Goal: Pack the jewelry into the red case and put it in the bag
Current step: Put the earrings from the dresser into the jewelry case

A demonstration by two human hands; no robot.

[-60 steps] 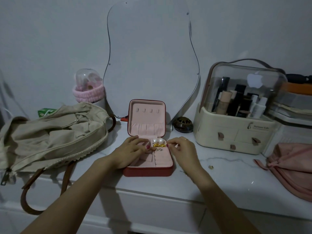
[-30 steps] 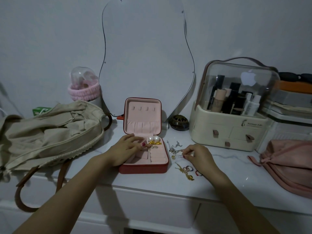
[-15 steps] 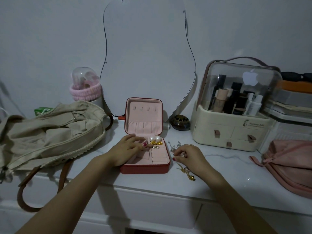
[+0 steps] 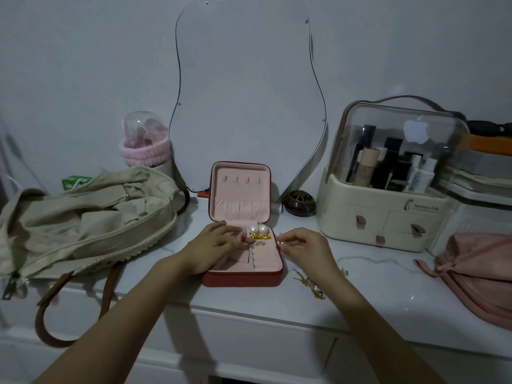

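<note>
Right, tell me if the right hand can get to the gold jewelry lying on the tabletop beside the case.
Probably yes. The gold jewelry lies bare on the tabletop just beneath the right hand, nothing covering it. But those fingers seem to pinch a small ring already.

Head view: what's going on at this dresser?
A person is packing jewelry into an open red case. The left hand rests on its tray beside two pearl earrings; the right hand pinches a small gold ring at its right edge. More gold jewelry lies outside; the beige bag waits left.
</note>
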